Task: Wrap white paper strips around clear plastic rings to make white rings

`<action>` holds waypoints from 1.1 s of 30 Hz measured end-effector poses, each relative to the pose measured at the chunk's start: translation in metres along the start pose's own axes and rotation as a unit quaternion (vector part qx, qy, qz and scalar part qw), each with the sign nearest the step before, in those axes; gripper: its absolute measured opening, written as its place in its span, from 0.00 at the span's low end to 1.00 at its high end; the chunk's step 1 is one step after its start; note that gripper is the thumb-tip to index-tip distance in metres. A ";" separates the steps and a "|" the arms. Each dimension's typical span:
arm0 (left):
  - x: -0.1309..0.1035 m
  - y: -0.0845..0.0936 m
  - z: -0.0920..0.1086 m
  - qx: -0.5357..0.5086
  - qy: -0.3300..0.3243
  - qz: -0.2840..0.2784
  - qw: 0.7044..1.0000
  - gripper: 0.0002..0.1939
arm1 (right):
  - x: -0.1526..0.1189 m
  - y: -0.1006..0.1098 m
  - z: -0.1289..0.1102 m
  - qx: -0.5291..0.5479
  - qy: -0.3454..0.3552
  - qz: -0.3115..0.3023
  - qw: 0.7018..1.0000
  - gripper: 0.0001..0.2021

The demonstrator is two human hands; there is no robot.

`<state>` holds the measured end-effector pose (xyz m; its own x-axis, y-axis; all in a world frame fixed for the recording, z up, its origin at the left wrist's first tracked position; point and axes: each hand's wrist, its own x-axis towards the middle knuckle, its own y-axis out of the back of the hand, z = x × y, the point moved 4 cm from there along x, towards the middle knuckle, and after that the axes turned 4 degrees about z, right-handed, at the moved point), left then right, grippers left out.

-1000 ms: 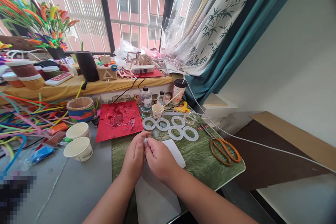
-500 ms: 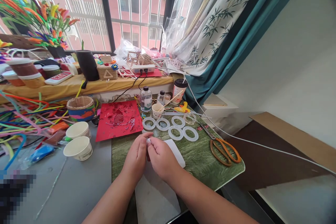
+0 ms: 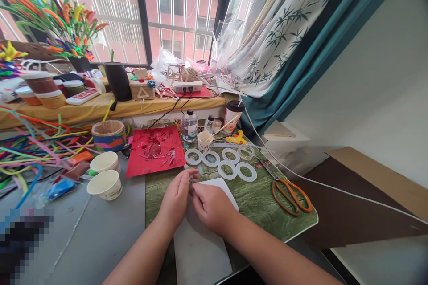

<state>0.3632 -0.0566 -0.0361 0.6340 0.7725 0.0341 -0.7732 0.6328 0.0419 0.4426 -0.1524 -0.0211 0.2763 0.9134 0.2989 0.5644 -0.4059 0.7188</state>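
My left hand [image 3: 178, 196] and my right hand [image 3: 212, 205] meet over a white sheet [image 3: 200, 249] on the green table mat. Between their fingertips is a small greyish object [image 3: 191, 181], mostly covered, too small to name. The fingers of both hands are closed around it. Just beyond my hands lie several translucent white rings [image 3: 210, 158]. A red sheet [image 3: 155, 151] with dark, glossy bits on it is to the left, past my left hand.
Orange-handled scissors [image 3: 291, 196] lie at right. Two paper cups [image 3: 104, 185] stand at left. A small cup with sticks [image 3: 204, 141], a clear bottle [image 3: 190, 125], a yellow glue gun [image 3: 236, 137] and a lidded drink cup [image 3: 233, 116] stand behind the rings. A white cable [image 3: 321, 181] crosses the right side.
The view has shifted slightly, moving the scene rightward. The right hand's fingers have shifted at the held object, and more of its greyish surface shows.
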 end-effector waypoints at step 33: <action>-0.007 -0.004 -0.002 0.035 -0.037 -0.056 0.997 0.26 | 0.002 -0.005 0.007 0.270 -0.148 0.093 0.947 0.18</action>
<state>0.3624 -0.0643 -0.0382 0.7181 0.6889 0.0987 -0.6958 0.7082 0.1197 0.4458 -0.1485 -0.0284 0.5710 0.8085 0.1428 0.7776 -0.5884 0.2217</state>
